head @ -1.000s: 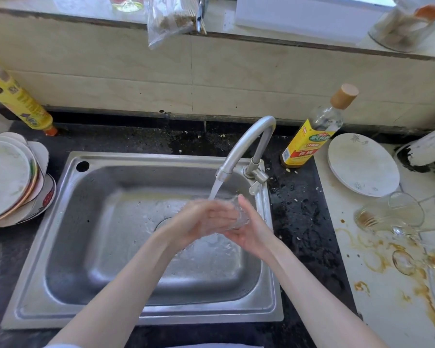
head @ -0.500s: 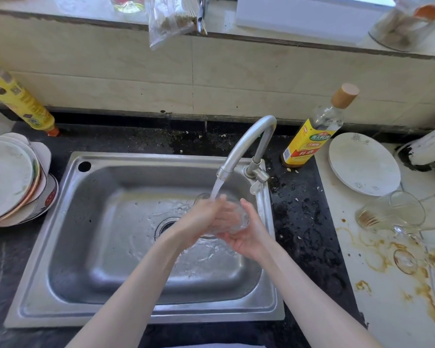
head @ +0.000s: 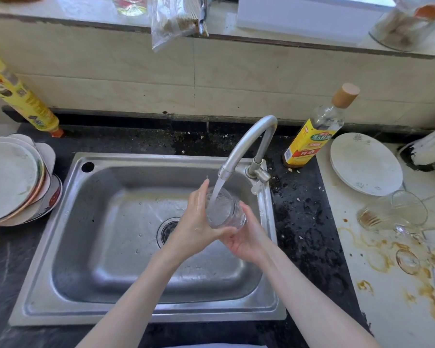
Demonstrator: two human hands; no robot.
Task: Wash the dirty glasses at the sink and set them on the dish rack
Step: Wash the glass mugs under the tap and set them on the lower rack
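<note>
A clear glass (head: pixel 224 209) stands upright over the steel sink (head: pixel 86 247), under the running tap (head: pixel 246 144), and water pours into it. My left hand (head: pixel 194 222) lies along its left side with fingers up and thumb under the base. Beneath it, my right hand (head: pixel 249 237) cups the right side and the bottom. Several dirty glasses (head: pixel 392 212) lie tipped on the stained white counter at the right. No dish rack is in view.
A stack of plates (head: pixel 13 182) sits left of the sink, with a yellow bottle (head: pixel 23 99) behind it. A cooking-wine bottle (head: pixel 312 139) and a white plate (head: pixel 364 162) stand right of the tap. Brown spills (head: pixel 377 252) mark the right counter.
The glass went from being rubbed between both hands to being held upright under the stream. My left hand has slid to its left side, and the glass now shows plainly.
</note>
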